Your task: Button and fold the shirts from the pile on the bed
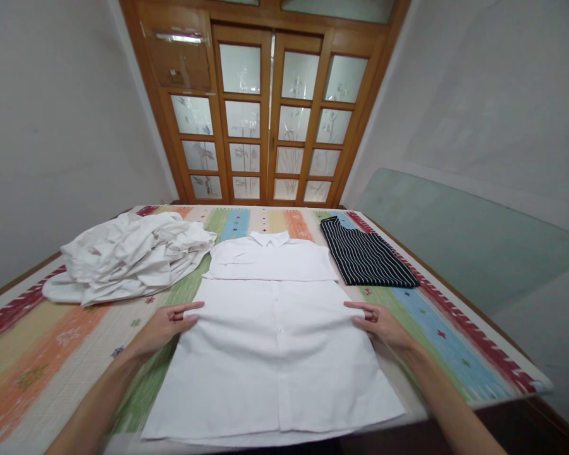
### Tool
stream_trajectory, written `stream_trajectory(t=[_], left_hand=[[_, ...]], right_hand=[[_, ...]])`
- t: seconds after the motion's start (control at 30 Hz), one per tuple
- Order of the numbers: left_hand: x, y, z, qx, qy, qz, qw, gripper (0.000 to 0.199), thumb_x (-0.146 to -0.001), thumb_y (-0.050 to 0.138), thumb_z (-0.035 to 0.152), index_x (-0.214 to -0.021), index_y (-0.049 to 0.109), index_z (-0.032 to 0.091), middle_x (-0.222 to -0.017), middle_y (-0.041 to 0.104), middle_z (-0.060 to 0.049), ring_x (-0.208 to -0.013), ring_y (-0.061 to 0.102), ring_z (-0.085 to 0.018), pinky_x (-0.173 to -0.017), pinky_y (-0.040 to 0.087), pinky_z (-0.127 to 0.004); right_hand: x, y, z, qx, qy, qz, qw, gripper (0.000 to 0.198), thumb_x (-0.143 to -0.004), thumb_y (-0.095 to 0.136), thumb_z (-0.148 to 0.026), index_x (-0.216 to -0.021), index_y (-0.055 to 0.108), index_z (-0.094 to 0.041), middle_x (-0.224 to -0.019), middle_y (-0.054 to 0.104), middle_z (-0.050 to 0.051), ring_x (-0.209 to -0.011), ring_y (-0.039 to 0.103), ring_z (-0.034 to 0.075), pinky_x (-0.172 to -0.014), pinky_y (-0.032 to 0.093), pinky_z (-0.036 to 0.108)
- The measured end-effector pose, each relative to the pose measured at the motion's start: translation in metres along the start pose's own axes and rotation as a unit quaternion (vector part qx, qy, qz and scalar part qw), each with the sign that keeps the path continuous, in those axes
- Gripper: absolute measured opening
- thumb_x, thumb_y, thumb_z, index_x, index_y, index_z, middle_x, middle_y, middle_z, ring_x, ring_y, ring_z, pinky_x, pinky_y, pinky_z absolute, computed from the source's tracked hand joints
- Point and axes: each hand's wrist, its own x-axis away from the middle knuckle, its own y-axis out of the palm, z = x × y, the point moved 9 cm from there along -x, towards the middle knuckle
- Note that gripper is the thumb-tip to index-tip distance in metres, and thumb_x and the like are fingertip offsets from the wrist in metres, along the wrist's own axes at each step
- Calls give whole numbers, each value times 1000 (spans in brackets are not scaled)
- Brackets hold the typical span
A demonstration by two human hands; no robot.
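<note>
A white button-up shirt (251, 354) lies spread front side up in the middle of the table, its collar at the far end. Its sleeves appear folded across the upper part, where a horizontal edge crosses the chest. On the left edge of the shirt, my left hand (171, 321) pinches the fabric between thumb and fingers. My right hand (382, 323) pinches the opposite edge at about the same height. Slack creases run across the cloth between the two hands. The shirt's hem reaches the near edge of the table.
A crumpled heap of white cloth (133, 256) sits at the left. To the right lies a folded black garment with white stripes (367, 256). The table (83, 341) has a colourful striped cover. Walls flank both sides, with wooden glass-paned doors (269, 120) beyond.
</note>
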Motion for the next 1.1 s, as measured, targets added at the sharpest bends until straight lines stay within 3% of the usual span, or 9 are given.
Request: stream_trajectory(t=[0.13, 0.3, 0.43, 0.53, 0.6, 0.7, 0.8, 0.97, 1.1], left_hand=[[2, -8, 1, -47, 8, 17, 999, 71, -54, 77, 65, -105, 72, 17, -83, 75, -7, -77, 68, -24, -65, 53, -29], [0, -13, 17, -152, 104, 66, 981, 54, -57, 70, 70, -77, 76, 20, -79, 73, -7, -76, 65, -25, -70, 53, -32], [6, -19, 39, -205, 203, 157, 944, 50, -61, 63, 73, -67, 72, 25, -99, 71, -8, -99, 62, -27, -94, 47, -37], [6, -17, 43, -178, 220, 149, 947, 50, -64, 60, 74, -65, 68, 25, -111, 69, -9, -115, 56, -28, -102, 42, -38], [3, -14, 39, -160, 197, 123, 959, 52, -64, 60, 75, -70, 67, 24, -103, 72, -9, -114, 57, -29, -99, 45, -36], [-1, -15, 33, -158, 158, 120, 967, 56, -64, 59, 76, -75, 68, 22, -84, 72, -7, -92, 63, -27, -81, 50, -31], [-2, -17, 31, -166, 154, 138, 964, 55, -67, 56, 74, -75, 66, 20, -68, 66, -3, -68, 59, -20, -64, 48, -26], [-9, -17, 26, -171, 148, 149, 963, 51, -71, 55, 67, -79, 66, 19, -58, 56, 1, -56, 52, -16, -53, 40, -23], [-21, -12, 16, -203, 115, 118, 965, 48, -69, 56, 66, -77, 65, 19, -53, 52, 3, -54, 50, -16, -52, 38, -23]], right_hand=[[6, -6, 6, 9, 20, 3, 1000, 64, -64, 78, -59, -110, 71, -15, -79, 70, 9, -67, 62, 19, -58, 47, 28], [4, -9, -9, 112, -53, 36, 992, 49, -69, 71, -61, -88, 77, -17, -77, 69, 10, -70, 61, 21, -62, 49, 31], [7, -16, -38, 192, -155, 109, 963, 41, -73, 67, -61, -75, 75, -22, -103, 66, 12, -101, 60, 28, -91, 46, 41], [8, -13, -51, 175, -182, 96, 963, 40, -76, 65, -62, -72, 70, -22, -120, 64, 11, -118, 54, 31, -104, 37, 47], [6, -8, -50, 145, -164, 58, 974, 41, -78, 62, -62, -74, 68, -22, -114, 68, 12, -113, 57, 31, -100, 42, 46], [2, -6, -45, 145, -127, 49, 980, 45, -79, 58, -65, -77, 66, -21, -88, 70, 10, -85, 63, 25, -76, 50, 35], [-1, -7, -43, 165, -130, 75, 975, 46, -81, 55, -65, -77, 65, -20, -71, 63, 4, -64, 56, 18, -58, 44, 27], [-7, -5, -37, 165, -127, 98, 973, 42, -83, 54, -60, -81, 65, -20, -69, 60, 2, -61, 53, 16, -54, 40, 26], [-14, -3, -30, 180, -102, 117, 971, 39, -80, 56, -59, -80, 64, -20, -67, 62, 2, -61, 56, 17, -55, 41, 26]])
